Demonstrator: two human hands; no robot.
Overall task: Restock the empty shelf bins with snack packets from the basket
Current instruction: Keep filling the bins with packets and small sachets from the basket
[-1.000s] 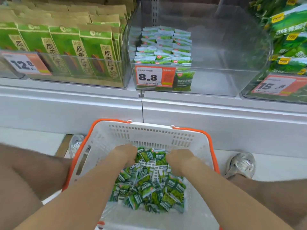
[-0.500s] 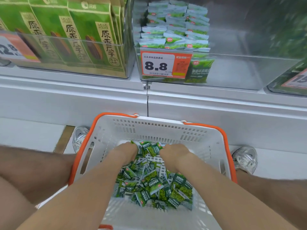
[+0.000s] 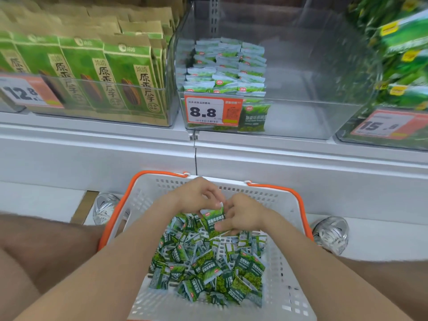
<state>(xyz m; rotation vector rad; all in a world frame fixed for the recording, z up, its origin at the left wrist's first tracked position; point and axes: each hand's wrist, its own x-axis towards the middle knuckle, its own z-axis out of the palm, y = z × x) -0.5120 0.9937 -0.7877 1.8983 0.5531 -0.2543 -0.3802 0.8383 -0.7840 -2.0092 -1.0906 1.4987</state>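
Head view: both hands meet over the far end of the basket [image 3: 298, 205]. The left hand [image 3: 196, 198] pinches the top edge of one green packet [image 3: 214, 216] and the right hand [image 3: 243, 216] is curled on its right side, so the packet is held upright between them, just above the loose pile [image 3: 208, 265] on the basket floor. On the shelf above, the clear bin [image 3: 308, 93] holds a stack [image 3: 227, 68] in its left part, behind the 8.8 tag [image 3: 203, 111].

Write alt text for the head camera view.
The left hand and right hand pinch a green snack packet above the loose pile in a white, orange-rimmed basket. On the shelf beyond, a clear bin tagged 8.8 holds stacked packets on its left side only.
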